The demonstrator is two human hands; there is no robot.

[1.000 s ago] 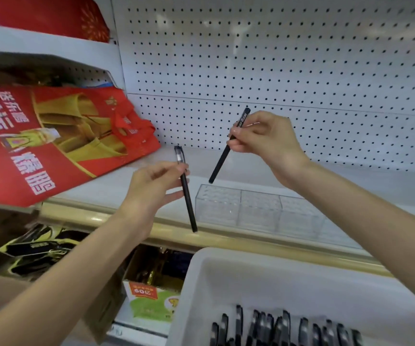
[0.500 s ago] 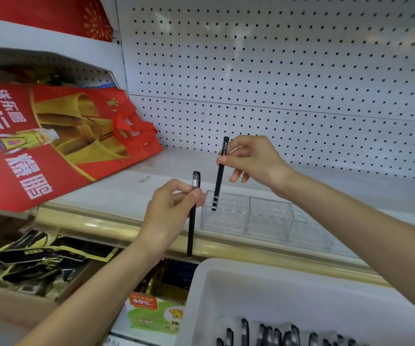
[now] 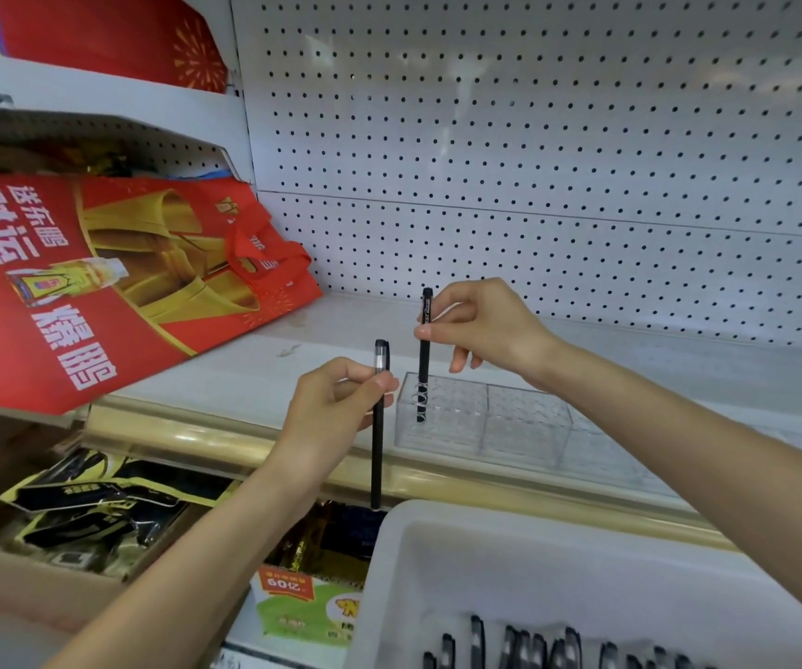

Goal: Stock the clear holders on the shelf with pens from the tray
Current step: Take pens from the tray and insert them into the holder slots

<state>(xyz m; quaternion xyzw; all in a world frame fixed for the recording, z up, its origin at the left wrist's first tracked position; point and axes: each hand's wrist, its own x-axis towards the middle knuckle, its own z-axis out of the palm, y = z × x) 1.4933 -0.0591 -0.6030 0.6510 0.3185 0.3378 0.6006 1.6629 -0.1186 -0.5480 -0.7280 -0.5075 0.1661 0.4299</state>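
Right pen (image 3: pixel 424 364) seemingly inside holder's (image 3: pixel 524 427) left edge.

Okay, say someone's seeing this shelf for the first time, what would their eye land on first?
Probably the big red bag with gold print, lying tilted on the shelf at far left. Then the hands at centre: the right hand pinches a black pen upright, its lower end down in the left end of the clear holder, while the left hand holds a second pen upright before the shelf edge.
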